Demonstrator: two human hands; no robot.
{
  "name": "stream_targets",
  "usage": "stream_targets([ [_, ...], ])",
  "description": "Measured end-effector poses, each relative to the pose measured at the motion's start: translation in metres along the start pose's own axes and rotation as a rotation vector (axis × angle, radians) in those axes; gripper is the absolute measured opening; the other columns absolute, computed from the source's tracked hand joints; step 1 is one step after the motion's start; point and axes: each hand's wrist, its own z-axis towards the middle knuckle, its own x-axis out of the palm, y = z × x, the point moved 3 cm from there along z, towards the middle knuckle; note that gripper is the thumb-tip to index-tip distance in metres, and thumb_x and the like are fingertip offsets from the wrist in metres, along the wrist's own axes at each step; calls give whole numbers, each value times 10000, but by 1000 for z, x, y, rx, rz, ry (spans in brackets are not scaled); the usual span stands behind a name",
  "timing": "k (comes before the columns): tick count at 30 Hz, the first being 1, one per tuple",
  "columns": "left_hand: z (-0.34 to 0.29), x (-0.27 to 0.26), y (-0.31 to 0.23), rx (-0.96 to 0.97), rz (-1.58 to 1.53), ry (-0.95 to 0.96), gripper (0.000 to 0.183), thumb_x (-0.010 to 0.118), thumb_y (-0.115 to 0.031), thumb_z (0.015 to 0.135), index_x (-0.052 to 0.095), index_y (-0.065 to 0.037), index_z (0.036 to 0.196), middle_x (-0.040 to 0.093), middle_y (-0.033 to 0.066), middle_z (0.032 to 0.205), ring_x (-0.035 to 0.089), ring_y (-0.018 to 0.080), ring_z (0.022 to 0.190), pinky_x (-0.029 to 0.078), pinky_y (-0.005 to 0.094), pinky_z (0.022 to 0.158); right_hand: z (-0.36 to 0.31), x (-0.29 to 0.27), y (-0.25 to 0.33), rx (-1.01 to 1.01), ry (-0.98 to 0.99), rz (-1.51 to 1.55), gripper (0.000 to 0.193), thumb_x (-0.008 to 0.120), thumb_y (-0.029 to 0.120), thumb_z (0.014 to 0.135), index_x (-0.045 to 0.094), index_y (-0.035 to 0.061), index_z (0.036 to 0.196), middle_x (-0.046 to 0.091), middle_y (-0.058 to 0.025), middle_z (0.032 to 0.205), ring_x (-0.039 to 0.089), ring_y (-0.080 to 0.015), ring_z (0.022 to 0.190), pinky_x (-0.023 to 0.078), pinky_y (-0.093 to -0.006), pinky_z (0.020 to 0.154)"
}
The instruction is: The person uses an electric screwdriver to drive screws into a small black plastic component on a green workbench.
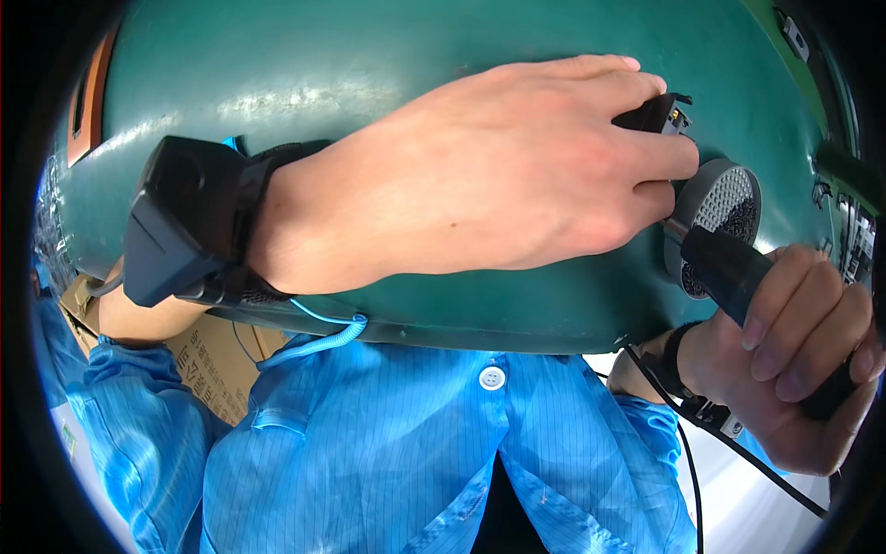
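Note:
My left hand (544, 166) reaches across to the right over the green work mat (351, 55), its fingers closed round a small black part (651, 113) with a bit of metal at its end. Only that end of the part shows; the fingers cover the rest. In my right hand (808, 323), at the lower right, is a black-handled power screwdriver (731, 268). Its metal tip points up and left and overlaps a round grey screw dish (752, 212). Tiny dark screws (738, 222) are heaped on the dish's dimpled surface. Whether the tip touches a screw cannot be seen.
A black device (185, 222) is strapped to my left wrist. A coiled blue cord (337, 337) hangs by the bench's front edge. Below left is a cardboard box (208, 369). Black cables (692, 480) run down at right; an orange-brown frame (89, 106) lies far left.

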Motion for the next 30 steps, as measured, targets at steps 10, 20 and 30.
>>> stream_targets([
  [10, -2, 3, 1, -9, -22, -52, 191, 665, -161, 787, 681, -36, 931, 577, 57, 1082, 576, 305, 1235, 531, 389, 1032, -1, 10, 6, -16, -75, 33, 283, 392, 318, 1113, 423, 59, 1223, 565, -116, 766, 525, -224, 588, 479, -354, 494],
  [20, 0, 8, 1, 24, 58, -132, 105, 675, -191, 818, 747, -118, 842, 612, -28, 1001, 582, 205, 1050, 504, 309, 960, 0, 7, 0, -58, 54, 69, 263, 437, 299, 1104, 414, 66, 1223, 575, -115, 766, 537, -231, 604, 484, -360, 515],
  [30, 0, 9, 0, 20, 44, -119, 112, 679, -192, 824, 761, -122, 855, 618, -28, 1015, 587, 204, 1064, 500, 307, 964, 16, 13, 11, 136, 111, 2, 267, 467, 290, 1094, 403, 61, 1215, 578, -126, 763, 540, -243, 614, 481, -369, 525],
])
